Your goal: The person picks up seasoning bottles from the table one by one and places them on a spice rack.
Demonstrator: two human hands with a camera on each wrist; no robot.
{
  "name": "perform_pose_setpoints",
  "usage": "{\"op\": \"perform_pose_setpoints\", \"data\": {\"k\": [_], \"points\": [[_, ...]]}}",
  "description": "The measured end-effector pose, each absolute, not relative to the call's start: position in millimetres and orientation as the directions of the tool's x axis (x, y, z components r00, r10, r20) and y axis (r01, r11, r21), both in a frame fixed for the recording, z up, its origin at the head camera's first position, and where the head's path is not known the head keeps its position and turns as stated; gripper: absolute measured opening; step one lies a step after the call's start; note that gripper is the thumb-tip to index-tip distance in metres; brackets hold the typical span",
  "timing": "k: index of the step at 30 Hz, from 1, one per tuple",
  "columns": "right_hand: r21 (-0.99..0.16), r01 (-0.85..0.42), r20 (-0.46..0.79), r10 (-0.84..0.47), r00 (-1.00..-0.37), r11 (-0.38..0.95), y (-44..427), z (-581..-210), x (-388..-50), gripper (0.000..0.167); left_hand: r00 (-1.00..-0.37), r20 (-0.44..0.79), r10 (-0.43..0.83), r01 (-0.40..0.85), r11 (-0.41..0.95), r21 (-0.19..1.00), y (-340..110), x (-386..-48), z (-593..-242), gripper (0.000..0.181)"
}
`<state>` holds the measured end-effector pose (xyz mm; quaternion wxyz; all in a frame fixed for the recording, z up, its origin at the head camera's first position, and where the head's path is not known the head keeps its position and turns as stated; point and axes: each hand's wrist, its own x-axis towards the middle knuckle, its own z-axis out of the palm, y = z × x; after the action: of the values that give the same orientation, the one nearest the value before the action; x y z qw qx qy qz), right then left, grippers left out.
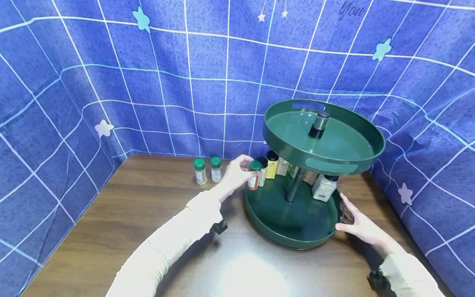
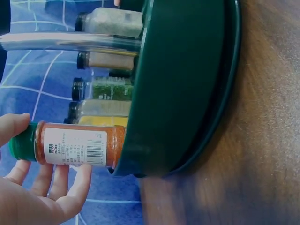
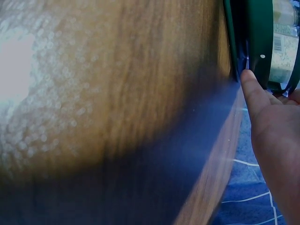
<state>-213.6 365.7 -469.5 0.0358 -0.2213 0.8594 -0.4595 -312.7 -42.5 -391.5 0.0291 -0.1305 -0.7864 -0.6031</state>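
Observation:
My left hand [image 1: 237,171] pinches a spice jar of red-orange powder [image 2: 77,144] by its green cap, with the fingers beneath its labelled side. The jar is upright at the left rim of the lower tray [image 1: 289,231] of a green two-tier turntable. Beside it on that tray stand a pale jar [image 1: 262,175], a yellow jar [image 1: 272,167] and several more with black caps. On the right, my right hand [image 1: 358,222] touches the lower tray's outer wall, thumb and fingers spread. A jar of white contents [image 1: 324,189] stands just inside that wall.
Two green-capped jars [image 1: 200,171] stand on the wooden table [image 1: 148,198] left of the turntable. The upper tray [image 1: 341,136] overhangs the lower one, around a central post [image 1: 295,187]. A blue grid-patterned cloth [image 1: 208,90] hangs behind and along both sides.

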Motion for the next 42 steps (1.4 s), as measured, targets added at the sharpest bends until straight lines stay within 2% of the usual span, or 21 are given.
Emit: {"op": "perform_pose_setpoints", "data": {"k": [4, 13, 24, 31, 42], "points": [[-0.814, -0.356, 0.154, -0.42, -0.895, 0.46, 365.9, -470.0, -214.2, 0.092, -0.961, 0.23, 0.156, 0.268, 0.303, 0.915, -40.8, -314.0, -395.0, 0.036], [-0.818, -0.371, 0.171, -0.429, -0.887, 0.439, 365.4, -469.0, -213.1, 0.093, -0.97, 0.213, 0.118, 0.241, 0.337, 0.91, -42.6, -316.5, -402.0, 0.036], [-0.815, -0.37, 0.17, -0.426, -0.889, 0.447, 363.9, -468.1, -211.9, 0.093, -0.96, 0.241, 0.145, 0.279, 0.37, 0.886, -41.1, -321.3, -414.3, 0.034], [-0.809, -0.375, 0.175, -0.423, -0.889, 0.453, 363.0, -467.8, -212.6, 0.093, -0.966, 0.217, 0.14, 0.256, 0.416, 0.872, -42.2, -323.5, -419.5, 0.035], [-0.803, -0.374, 0.171, -0.422, -0.89, 0.464, 363.3, -468.4, -211.9, 0.093, -0.963, 0.232, 0.137, 0.269, 0.408, 0.872, -41.2, -323.0, -423.1, 0.034]]}}
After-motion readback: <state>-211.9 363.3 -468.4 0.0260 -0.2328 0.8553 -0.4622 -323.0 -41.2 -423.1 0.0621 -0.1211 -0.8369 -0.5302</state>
